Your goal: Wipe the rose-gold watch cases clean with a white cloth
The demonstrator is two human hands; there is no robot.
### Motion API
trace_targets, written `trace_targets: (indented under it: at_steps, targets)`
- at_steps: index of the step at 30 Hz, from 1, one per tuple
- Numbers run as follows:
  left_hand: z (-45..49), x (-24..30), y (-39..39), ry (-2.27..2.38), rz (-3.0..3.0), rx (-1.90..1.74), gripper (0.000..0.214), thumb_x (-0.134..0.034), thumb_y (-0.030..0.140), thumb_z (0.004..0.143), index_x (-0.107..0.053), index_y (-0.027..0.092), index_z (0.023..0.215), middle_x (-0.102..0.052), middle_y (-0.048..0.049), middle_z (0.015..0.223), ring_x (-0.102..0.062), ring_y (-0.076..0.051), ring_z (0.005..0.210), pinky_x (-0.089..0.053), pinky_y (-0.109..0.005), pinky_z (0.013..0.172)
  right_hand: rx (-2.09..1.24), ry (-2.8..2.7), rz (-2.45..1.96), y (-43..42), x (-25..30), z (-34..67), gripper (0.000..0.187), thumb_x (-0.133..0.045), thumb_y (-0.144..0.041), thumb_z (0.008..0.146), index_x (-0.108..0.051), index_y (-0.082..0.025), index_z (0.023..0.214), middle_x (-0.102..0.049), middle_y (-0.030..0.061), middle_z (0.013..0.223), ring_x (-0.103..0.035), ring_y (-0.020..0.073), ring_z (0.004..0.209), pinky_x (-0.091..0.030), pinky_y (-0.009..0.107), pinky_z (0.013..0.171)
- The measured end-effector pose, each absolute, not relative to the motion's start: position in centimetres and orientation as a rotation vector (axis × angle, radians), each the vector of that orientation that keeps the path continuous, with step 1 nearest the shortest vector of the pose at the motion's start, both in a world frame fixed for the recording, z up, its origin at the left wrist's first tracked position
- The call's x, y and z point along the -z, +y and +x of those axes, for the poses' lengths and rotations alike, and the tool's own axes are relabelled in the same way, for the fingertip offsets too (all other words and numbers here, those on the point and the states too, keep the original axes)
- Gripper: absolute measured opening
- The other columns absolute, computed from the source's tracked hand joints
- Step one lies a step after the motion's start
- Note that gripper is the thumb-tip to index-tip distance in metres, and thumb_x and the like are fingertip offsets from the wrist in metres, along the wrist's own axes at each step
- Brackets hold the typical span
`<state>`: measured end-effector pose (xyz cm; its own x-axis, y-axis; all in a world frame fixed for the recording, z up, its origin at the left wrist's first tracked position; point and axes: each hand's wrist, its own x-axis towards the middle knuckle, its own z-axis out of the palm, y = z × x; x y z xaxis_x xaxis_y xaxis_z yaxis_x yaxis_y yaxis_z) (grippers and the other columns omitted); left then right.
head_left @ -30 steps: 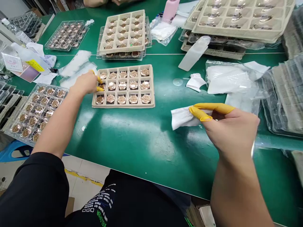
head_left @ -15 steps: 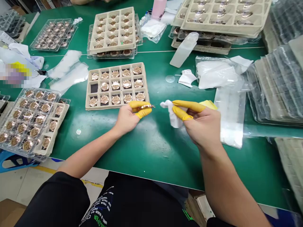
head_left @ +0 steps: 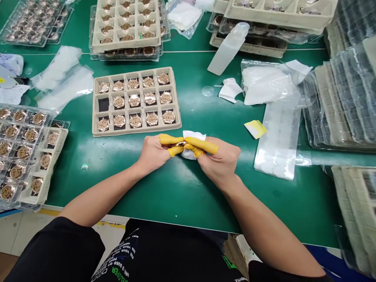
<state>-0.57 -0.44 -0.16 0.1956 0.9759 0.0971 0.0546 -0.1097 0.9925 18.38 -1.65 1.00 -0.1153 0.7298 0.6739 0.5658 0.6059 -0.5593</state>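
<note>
My left hand (head_left: 155,150), with yellow finger cots, pinches a rose-gold watch case (head_left: 178,144) by its edge, low above the green table. My right hand (head_left: 219,158), also in yellow cots, presses a folded white cloth (head_left: 189,137) against that case. Both hands meet just in front of a beige pulp tray (head_left: 96,113) that holds several rose-gold cases in its cells; one cell in the left column is bare.
A clear blister tray (head_left: 20,133) of cases lies at the left. Stacked beige trays (head_left: 96,37) stand at the back. A translucent bottle (head_left: 227,49), plastic bags (head_left: 277,137), a crumpled wipe (head_left: 230,90), a yellow slip (head_left: 255,128) and tray stacks (head_left: 346,102) fill the right.
My left hand took a case out of the beige tray and brought it to the middle. My right hand carried the cloth leftward onto it. The yellow slip now lies on the table.
</note>
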Motion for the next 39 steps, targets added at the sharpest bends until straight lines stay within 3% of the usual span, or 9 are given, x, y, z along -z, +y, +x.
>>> trace_targets:
  at_steps: [5, 8, 11, 15, 21, 25, 34, 39]
  targets:
    - [-0.4, 0.1, -0.6, 1.090, 1.426, -1.138, 0.020, -0.081, 0.026, 0.078, -0.085, 0.024, 0.097, -0.082, -0.0043, 0.094, -0.073, -0.019, 0.086, -0.059, -0.031, 0.080, -0.036, -1.756, -1.011, -1.6, -0.9, 18.0, 0.030, -0.062, -0.005, 0.084, -0.080, -0.026, 0.096, -0.071, -0.0006, 0.067, -0.060, 0.0132, 0.056, -0.042, 0.027, 0.052]
    - [-0.3, 0.0, -0.7, 1.100, 1.555, -1.127, 0.006, -0.078, 0.021, 0.078, -0.083, 0.022, 0.081, -0.078, -0.0021, 0.078, -0.069, -0.015, 0.073, -0.055, -0.027, 0.071, 0.001, -1.859, -0.978, -1.8, -1.4, 17.9, 0.026, -0.062, -0.003, 0.083, -0.077, -0.024, 0.086, -0.068, -0.0017, 0.063, -0.055, 0.0111, 0.052, -0.037, 0.028, 0.052]
    - [-0.3, 0.0, -0.7, 1.087, 1.679, -1.135, 0.011, -0.074, 0.017, 0.079, -0.079, 0.021, 0.070, -0.073, -0.0001, 0.066, -0.064, -0.013, 0.064, -0.050, -0.025, 0.065, 0.119, -2.013, -0.986, -1.7, -1.5, 18.0, 0.026, -0.060, -0.001, 0.082, -0.076, -0.022, 0.078, -0.067, -0.0020, 0.060, -0.049, 0.0090, 0.048, -0.033, 0.029, 0.050]
    - [0.3, 0.2, -1.0, 1.071, 1.494, -1.187, 0.010, -0.079, 0.030, 0.081, -0.083, 0.022, 0.085, -0.079, -0.0026, 0.081, -0.069, -0.015, 0.074, -0.055, -0.028, 0.073, 0.043, -1.911, -1.054, -1.8, -1.1, 18.1, 0.021, -0.064, -0.012, 0.084, -0.080, -0.025, 0.086, -0.073, -0.0001, 0.067, -0.059, 0.0118, 0.053, -0.041, 0.028, 0.051]
    - [1.3, 0.2, -1.6, 1.021, 1.087, -1.220, 0.032, -0.092, 0.043, 0.066, -0.084, 0.024, 0.091, -0.081, -0.0049, 0.095, -0.075, -0.021, 0.089, -0.061, -0.035, 0.086, -0.464, -1.486, -1.311, -2.3, -1.0, 17.7, 0.013, -0.072, -0.035, 0.087, -0.082, -0.029, 0.093, -0.075, 0.0002, 0.072, -0.066, 0.0167, 0.059, -0.053, 0.032, 0.056]
    - [1.2, -0.2, -1.5, 0.989, 1.024, -1.224, 0.032, -0.094, 0.043, 0.064, -0.084, 0.024, 0.088, -0.081, -0.0048, 0.096, -0.076, -0.022, 0.091, -0.062, -0.039, 0.091, -0.391, -1.427, -1.361, -2.2, -1.1, 18.2, 0.015, -0.073, -0.040, 0.086, -0.081, -0.029, 0.091, -0.071, 0.0006, 0.068, -0.067, 0.0178, 0.063, -0.053, 0.033, 0.059]
    - [0.6, 0.5, -1.5, 1.002, 1.172, -1.269, 0.020, -0.089, 0.037, 0.072, -0.085, 0.026, 0.088, -0.080, -0.0035, 0.089, -0.074, -0.019, 0.086, -0.060, -0.034, 0.085, -0.310, -1.680, -1.114, -2.1, -1.1, 18.0, 0.018, -0.069, -0.025, 0.087, -0.082, -0.031, 0.098, -0.079, 0.0026, 0.086, -0.071, 0.0186, 0.071, -0.053, 0.032, 0.060]
    - [0.4, 0.4, -1.6, 1.093, 1.202, -1.240, 0.023, -0.089, 0.037, 0.073, -0.084, 0.026, 0.092, -0.081, -0.0044, 0.097, -0.074, -0.021, 0.092, -0.060, -0.037, 0.093, 0.010, -1.916, -1.321, -1.5, -0.3, 19.2, 0.017, -0.065, -0.022, 0.081, -0.081, -0.028, 0.084, -0.065, 0.0017, 0.062, -0.054, 0.0131, 0.052, -0.038, 0.029, 0.049]
